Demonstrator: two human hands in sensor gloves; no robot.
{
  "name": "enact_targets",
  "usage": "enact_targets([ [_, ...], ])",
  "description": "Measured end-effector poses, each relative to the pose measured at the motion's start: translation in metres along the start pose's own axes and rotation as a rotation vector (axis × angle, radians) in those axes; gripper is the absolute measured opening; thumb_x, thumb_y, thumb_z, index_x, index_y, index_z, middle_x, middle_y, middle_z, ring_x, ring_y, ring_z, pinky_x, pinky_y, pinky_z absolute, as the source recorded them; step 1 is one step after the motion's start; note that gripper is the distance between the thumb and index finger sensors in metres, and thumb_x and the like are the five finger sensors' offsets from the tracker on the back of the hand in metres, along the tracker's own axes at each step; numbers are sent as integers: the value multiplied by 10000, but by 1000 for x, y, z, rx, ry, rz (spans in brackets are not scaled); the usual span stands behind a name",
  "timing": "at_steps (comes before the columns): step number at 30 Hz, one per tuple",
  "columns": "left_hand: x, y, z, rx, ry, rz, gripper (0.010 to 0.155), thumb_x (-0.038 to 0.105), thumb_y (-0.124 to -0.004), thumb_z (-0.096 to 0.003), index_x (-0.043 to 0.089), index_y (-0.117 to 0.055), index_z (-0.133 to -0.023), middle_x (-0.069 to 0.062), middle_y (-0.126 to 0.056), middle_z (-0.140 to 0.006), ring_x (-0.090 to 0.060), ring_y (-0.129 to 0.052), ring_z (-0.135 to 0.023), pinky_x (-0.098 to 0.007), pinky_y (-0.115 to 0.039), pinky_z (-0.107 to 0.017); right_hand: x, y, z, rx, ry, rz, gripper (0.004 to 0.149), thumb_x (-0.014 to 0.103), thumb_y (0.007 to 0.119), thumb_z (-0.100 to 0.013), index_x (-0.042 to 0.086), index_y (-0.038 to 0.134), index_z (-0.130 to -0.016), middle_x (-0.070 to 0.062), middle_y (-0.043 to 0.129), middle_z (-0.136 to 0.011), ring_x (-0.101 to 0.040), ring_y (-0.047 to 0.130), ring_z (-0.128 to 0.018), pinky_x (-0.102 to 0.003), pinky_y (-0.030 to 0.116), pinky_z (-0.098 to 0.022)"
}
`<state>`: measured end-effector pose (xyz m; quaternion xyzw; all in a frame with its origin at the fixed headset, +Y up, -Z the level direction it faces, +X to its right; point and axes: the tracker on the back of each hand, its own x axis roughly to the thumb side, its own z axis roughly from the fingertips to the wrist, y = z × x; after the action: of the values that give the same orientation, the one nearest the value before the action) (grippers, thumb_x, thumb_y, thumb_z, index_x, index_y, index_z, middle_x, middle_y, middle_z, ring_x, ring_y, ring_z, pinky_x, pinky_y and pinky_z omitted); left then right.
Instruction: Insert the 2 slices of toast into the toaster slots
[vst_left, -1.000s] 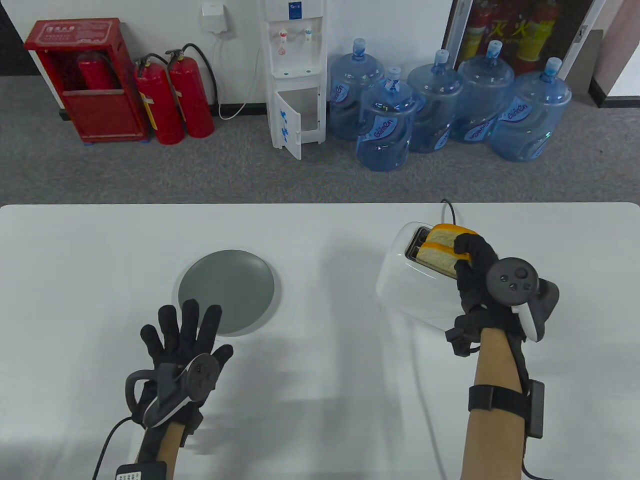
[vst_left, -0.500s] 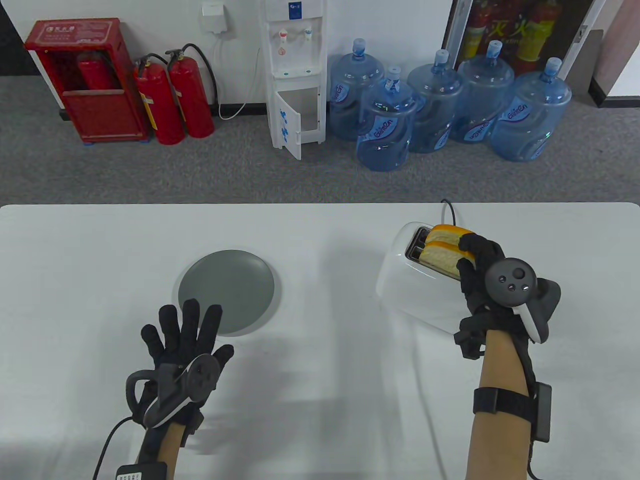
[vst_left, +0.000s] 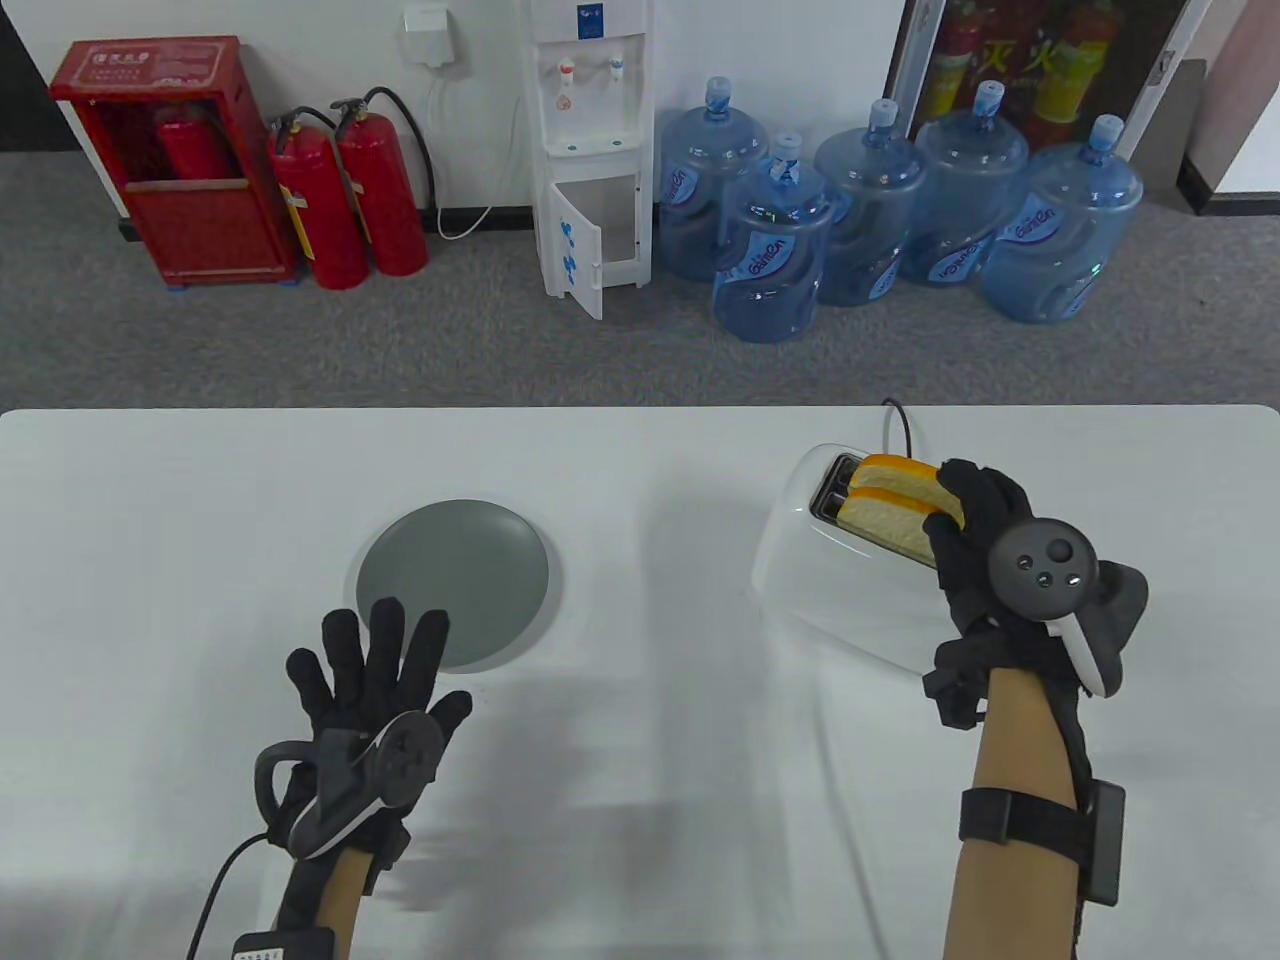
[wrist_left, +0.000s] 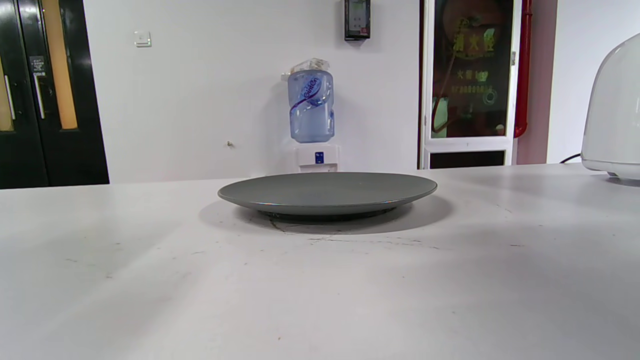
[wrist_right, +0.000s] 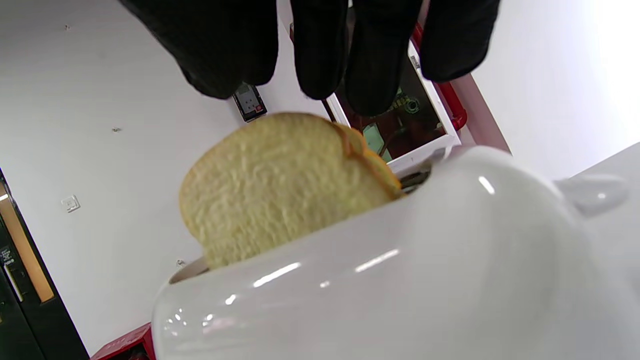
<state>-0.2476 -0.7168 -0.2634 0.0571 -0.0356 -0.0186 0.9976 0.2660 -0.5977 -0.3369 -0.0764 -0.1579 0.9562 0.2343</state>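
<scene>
We record that the right hand (vst_left: 985, 545) has drawn back toward the toaster's near right end since a second ago, when its fingers curled over the slices; its fingers (wrist_right: 320, 50) now hang straight and released above the bread, holding nothing; both slices of toast (vst_left: 893, 505) stand upright in the slots of the white toaster (vst_left: 830, 570), tops protruding side by side; the left hand (vst_left: 365, 690) remains flat on the table (vst_left: 640, 480) with fingers spread, just beside the bare grey plate (vst_left: 452, 582), unmoved; we judge insertion complete, with only the withdrawal outstanding; whether the slices are fully seated we cannot tell.
</scene>
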Motion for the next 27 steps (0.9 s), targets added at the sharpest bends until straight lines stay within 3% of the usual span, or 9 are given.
enact_targets([
  [12, 3, -1, 1, 3, -16, 4, 725, 647, -331, -524, 404, -152, -1183, -71, -156, -1279, -481, -99, -1137, -652, -132, -749, 28, -30, 16, -108, -66, 1, 619, 522, 632, -700, 321, 422, -1247, -109, 369, -1331, -443, 522, -1178, -687, 490, -811],
  [27, 10, -3, 2, -10, -39, 12, 724, 646, -331, -524, 403, -153, -1183, -71, -156, -1278, -482, -98, -1135, -652, -134, -749, 79, -39, 50, -88, -292, 59, 626, 529, 628, -699, 331, 407, -1251, -101, 354, -1338, -451, 492, -1186, -693, 463, -818],
])
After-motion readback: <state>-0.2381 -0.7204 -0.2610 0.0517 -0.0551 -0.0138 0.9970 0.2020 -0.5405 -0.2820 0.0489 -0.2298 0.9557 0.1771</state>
